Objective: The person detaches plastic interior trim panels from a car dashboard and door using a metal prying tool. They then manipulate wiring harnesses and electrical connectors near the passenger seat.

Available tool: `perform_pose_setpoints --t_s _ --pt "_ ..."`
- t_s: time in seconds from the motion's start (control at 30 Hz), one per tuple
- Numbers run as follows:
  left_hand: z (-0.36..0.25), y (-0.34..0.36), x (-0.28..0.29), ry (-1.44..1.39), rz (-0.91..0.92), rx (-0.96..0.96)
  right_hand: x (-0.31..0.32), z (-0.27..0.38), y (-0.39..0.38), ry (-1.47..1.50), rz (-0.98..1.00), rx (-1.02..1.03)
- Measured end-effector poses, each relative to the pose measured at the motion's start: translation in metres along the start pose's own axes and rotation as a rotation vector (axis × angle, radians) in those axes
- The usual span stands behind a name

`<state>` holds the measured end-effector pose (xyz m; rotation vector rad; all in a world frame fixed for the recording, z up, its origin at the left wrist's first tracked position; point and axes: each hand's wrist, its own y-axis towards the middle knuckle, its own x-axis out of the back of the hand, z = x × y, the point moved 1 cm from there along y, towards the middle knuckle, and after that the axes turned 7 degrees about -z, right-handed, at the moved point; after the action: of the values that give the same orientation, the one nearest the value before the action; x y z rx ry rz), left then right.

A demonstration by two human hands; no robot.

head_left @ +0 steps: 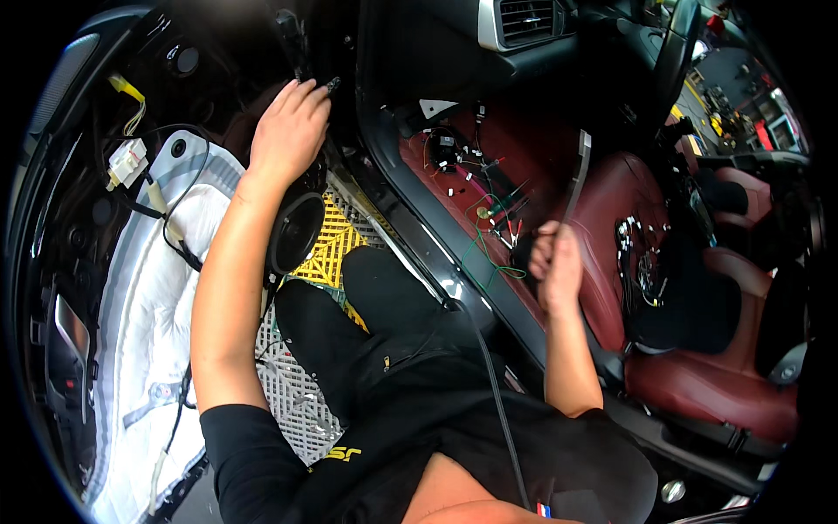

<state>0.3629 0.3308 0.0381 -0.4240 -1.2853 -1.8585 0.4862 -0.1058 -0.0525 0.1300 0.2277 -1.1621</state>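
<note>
My left hand [289, 131] reaches up along the stripped black door at the upper left, fingers bent over a dark part [333, 85] near the hinge side that I cannot make out. My right hand [559, 267] is closed round a long, flat metal strip tool [578, 175], held raised over the red leather seat [635, 188]. Left of it, electronic parts and thin coloured wires [489, 210] lie on red leather. Below my left hand is a round black speaker [292, 234]; white connectors [127, 163] hang on the door panel beside a white insulation sheet [188, 214].
My legs stand on yellow and grey grid flooring [340, 218] between the open door and the car's sill [449, 288]. A black cable [489, 367] runs down past me. Dashboard vent [526, 22] and steering wheel [676, 39] are above; a workshop shows through the far opening.
</note>
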Motion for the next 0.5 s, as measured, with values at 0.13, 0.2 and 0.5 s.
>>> perform_pose_setpoints --t_s 0.13,0.2,0.5 --pt "-0.007 -0.003 -0.001 0.004 -0.038 0.021 -0.095 -0.014 -0.014 0.126 0.089 0.027" --pt "-0.006 -0.008 -0.011 0.020 0.015 0.019 -0.128 -0.021 -0.016 0.210 0.069 -0.026" --pt "-0.006 -0.007 -0.016 -0.075 -0.076 0.049 -0.243 -0.038 -0.001 0.370 -0.034 -0.008"
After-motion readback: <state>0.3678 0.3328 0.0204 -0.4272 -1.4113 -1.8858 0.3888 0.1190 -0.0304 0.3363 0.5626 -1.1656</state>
